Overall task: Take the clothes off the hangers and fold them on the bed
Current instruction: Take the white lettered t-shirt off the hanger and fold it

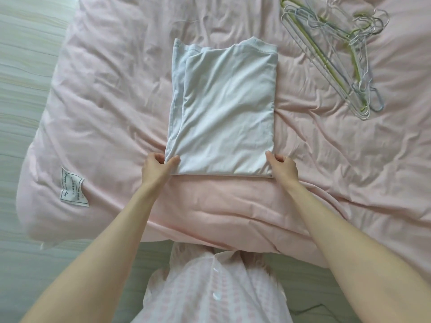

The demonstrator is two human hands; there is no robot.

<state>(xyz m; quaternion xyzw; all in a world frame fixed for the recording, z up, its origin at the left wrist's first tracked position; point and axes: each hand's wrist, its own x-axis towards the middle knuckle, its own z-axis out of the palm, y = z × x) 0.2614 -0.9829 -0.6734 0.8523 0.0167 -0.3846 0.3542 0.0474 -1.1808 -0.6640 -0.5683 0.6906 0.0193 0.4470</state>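
A white T-shirt [224,108] lies folded into a long rectangle on the pink duvet [105,101], its collar end pointing away from me. My left hand [156,166] pinches the shirt's near left corner between thumb and fingers. My right hand [283,166] grips the near right corner, a ring showing on one finger. A pile of several empty wire hangers [335,57], white, blue and green, rests on the duvet at the far right, apart from the shirt.
The duvet's near edge hangs over the bed in front of my body. A white cloth label [72,187] is sewn on the duvet at the near left. Pale wooden floor [21,78] runs along the left side.
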